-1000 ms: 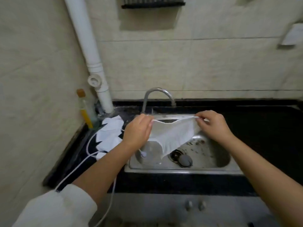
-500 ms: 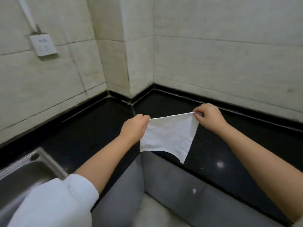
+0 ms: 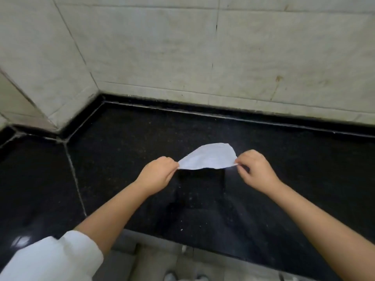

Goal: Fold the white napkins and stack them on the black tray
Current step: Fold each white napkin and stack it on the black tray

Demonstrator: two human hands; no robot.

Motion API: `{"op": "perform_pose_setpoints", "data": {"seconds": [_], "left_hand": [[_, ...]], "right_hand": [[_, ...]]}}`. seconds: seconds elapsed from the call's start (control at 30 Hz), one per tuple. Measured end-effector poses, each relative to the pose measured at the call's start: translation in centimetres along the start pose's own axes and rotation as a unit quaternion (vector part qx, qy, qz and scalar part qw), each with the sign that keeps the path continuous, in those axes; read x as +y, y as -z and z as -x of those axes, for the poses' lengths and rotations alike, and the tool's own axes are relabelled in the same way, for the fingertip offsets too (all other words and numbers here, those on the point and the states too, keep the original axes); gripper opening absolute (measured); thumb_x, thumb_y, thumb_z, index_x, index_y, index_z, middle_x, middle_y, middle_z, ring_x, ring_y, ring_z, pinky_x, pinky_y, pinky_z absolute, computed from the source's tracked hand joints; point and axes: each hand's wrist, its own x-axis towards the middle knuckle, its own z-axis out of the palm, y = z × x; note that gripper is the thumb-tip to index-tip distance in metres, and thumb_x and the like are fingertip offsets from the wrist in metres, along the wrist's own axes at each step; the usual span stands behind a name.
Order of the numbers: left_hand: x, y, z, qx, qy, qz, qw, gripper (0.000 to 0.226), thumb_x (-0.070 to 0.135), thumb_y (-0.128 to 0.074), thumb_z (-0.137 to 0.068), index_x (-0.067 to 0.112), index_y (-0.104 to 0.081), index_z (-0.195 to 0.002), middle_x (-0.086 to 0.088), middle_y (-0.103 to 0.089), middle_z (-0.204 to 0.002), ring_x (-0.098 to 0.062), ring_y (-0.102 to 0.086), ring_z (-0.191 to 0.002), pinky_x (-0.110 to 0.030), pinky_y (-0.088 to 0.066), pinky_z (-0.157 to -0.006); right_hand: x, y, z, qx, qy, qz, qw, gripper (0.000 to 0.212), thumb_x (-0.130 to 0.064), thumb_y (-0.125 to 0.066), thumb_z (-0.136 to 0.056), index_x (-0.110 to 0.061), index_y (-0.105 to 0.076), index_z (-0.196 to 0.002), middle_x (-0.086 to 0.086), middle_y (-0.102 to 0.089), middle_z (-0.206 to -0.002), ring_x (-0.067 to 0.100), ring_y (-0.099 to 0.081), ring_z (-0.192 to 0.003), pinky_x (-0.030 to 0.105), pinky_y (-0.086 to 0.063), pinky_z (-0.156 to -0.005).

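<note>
At 7 o'clock my rolled white sleeve [image 3: 50,258] leaves the forearm free. My left hand [image 3: 157,174] and right hand [image 3: 256,171] each pinch one near corner of the thin white cloth napkin [image 3: 209,157], so its near edge stretches taut above the speckled black stone counter [image 3: 113,159], I think for spreading flat. Its long axis runs from 9 to 3 o'clock; the loose part billows toward 12 o'clock, toward the pale tiled wall [image 3: 203,47]. I see no tray.
</note>
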Motion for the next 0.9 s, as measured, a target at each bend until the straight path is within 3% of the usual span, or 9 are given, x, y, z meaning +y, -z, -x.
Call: {"op": "perform_pose_setpoints", "data": {"seconds": [0.1, 0.17, 0.27, 0.4, 0.53, 0.67, 0.8, 0.9], "left_hand": [[0.1, -3.3, 0.4, -0.163, 0.009, 0.023, 0.986, 0.035, 0.022, -0.034, -0.098, 0.007, -0.062, -0.112, -0.008, -0.062, -0.114, -0.024, -0.055, -0.108, -0.034, -0.045, -0.092], [-0.1, -5.1, 0.4, -0.284, -0.003, 0.048, 0.958, 0.027, 0.019, -0.039, -0.098, 0.006, -0.061, -0.106, -0.009, -0.063, -0.11, -0.023, -0.056, -0.102, -0.032, -0.043, -0.089], [-0.9, -6.3, -0.1, -0.392, -0.007, 0.074, 0.917, 0.025, 0.019, -0.041, -0.097, 0.007, -0.062, -0.106, -0.01, -0.064, -0.108, -0.022, -0.057, -0.097, -0.027, -0.04, -0.081], [-2.5, -6.7, -2.8, -0.356, 0.015, 0.089, 0.93, 0.025, 0.02, -0.043, -0.097, 0.009, -0.064, -0.105, -0.009, -0.064, -0.107, -0.011, -0.05, -0.085, -0.023, -0.039, -0.076], [-3.4, -7.1, -5.9, -0.262, 0.027, 0.066, 0.963, 0.024, 0.018, -0.044, -0.096, 0.009, -0.064, -0.105, -0.008, -0.063, -0.108, -0.016, -0.056, -0.092, -0.026, -0.043, -0.083], [-3.8, -8.9, -8.4, -0.2, 0.03, 0.018, 0.979, 0.027, 0.019, -0.04, -0.097, 0.01, -0.063, -0.109, -0.007, -0.059, -0.114, -0.02, -0.057, -0.103, -0.029, -0.046, -0.086], [-4.0, -10.9, -8.8, -0.228, 0.033, -0.052, 0.972, 0.028, 0.015, -0.041, -0.096, 0.007, -0.061, -0.114, -0.008, -0.053, -0.121, -0.02, -0.052, -0.11, -0.028, -0.047, -0.085], [-3.8, -11.0, -8.9, -0.191, 0.005, -0.094, 0.977, 0.025, 0.021, -0.062, -0.086, 0.009, -0.065, -0.108, -0.008, -0.06, -0.11, -0.019, -0.059, -0.1, -0.025, -0.053, -0.076]], "right_hand": [[1.1, -2.8, 3.9, -0.142, -0.055, -0.039, 0.988, 0.013, -0.009, -0.056, -0.073, -0.005, -0.068, -0.07, 0.009, -0.068, -0.066, 0.029, -0.063, -0.063, 0.033, -0.053, -0.064], [1.3, -3.8, 5.4, -0.249, -0.1, -0.049, 0.962, 0.015, -0.008, -0.056, -0.081, 0.0, -0.068, -0.078, 0.012, -0.067, -0.076, 0.026, -0.06, -0.073, 0.026, -0.041, -0.069], [1.6, -5.0, 6.3, -0.355, -0.156, -0.087, 0.918, 0.016, -0.008, -0.055, -0.085, 0.002, -0.068, -0.083, 0.012, -0.063, -0.077, 0.011, -0.051, -0.064, 0.017, -0.034, -0.059], [2.3, -5.7, 4.6, -0.316, -0.233, -0.089, 0.915, 0.019, -0.007, -0.054, -0.086, 0.007, -0.067, -0.09, 0.021, -0.068, -0.092, 0.024, -0.06, -0.078, 0.024, -0.039, -0.067], [3.3, -6.1, 1.8, -0.246, -0.276, -0.033, 0.929, 0.022, -0.008, -0.052, -0.088, 0.0, -0.068, -0.101, 0.013, -0.067, -0.105, 0.026, -0.06, -0.098, 0.031, -0.045, -0.086], [4.6, -7.7, 0.2, -0.221, -0.316, 0.016, 0.922, 0.026, -0.007, -0.047, -0.09, -0.003, -0.067, -0.106, 0.015, -0.063, -0.111, 0.028, -0.057, -0.104, 0.033, -0.047, -0.087], [5.4, -9.1, -0.2, -0.229, -0.321, 0.038, 0.918, 0.027, -0.002, -0.045, -0.089, -0.003, -0.066, -0.105, 0.015, -0.058, -0.115, 0.029, -0.051, -0.11, 0.033, -0.047, -0.089], [5.3, -9.3, -0.3, -0.254, -0.307, 0.053, 0.915, 0.024, -0.005, -0.044, -0.089, -0.001, -0.063, -0.104, 0.013, -0.057, -0.113, 0.027, -0.051, -0.11, 0.032, -0.047, -0.087]]}}
